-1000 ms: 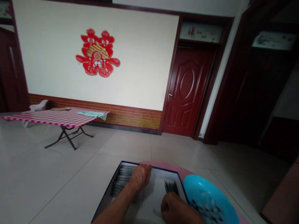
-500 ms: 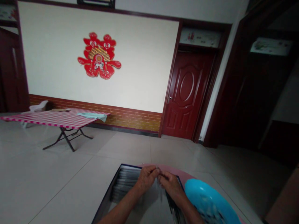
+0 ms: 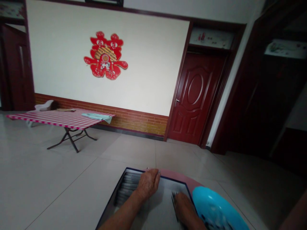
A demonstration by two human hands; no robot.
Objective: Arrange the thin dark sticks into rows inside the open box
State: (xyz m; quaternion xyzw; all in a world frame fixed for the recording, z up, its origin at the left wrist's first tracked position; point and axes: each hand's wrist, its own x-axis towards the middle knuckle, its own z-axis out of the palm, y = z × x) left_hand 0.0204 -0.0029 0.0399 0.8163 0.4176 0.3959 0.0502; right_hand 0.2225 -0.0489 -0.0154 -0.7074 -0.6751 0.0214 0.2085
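A shallow tray with a dark blue rim lies in front of me. My left hand is over its far side, closed in a pinch; a small pale tip shows at the fingers, too little to name. Lower right, my right hand is curled down at the tray's right side, touching a bunch of thin dark pen-like sticks. Its fingertips are hidden, so what they grip cannot be made out. A row of slim grey, pen-like pieces lies along the tray's left side, partly behind my left hand.
Right of the tray stands a blue plastic basin holding small white and dark pieces. Beneath both is a pink round surface. Farther off are a folding table with a checked cloth, a red door and tiled floor.
My hands were together above the tray's far side. The right hand has moved down and right to the thin sticks, while the left has stayed near the far rim. The view has shifted slightly.
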